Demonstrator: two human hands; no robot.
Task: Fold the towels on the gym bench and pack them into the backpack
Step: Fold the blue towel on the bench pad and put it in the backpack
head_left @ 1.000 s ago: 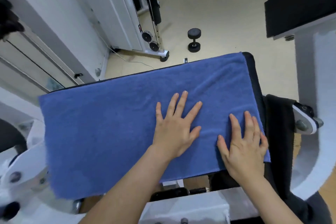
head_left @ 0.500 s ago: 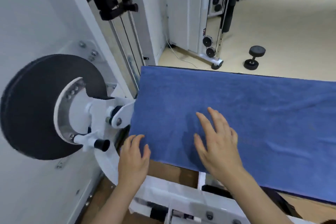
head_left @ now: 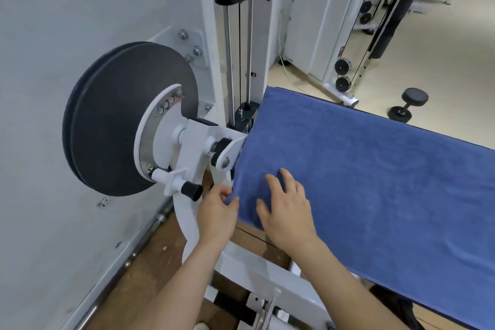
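towel lies flat on the counter, long axis running left to right. left hand fingers pinch its near-left corner; right hand rests flat just beside, fingers spread.

Blue towel spread over the gym table

The table is almost wholly hidden under a blue towel laid flat along it; only a thin dark edge of padding shows along the towel's far side. The towel's near long edge hangs over the table's front. Its left end lies just beside a white pivot bracket. Beyond the towel's far edge, the beige floor carries a black dumbbell, well apart from the towel.
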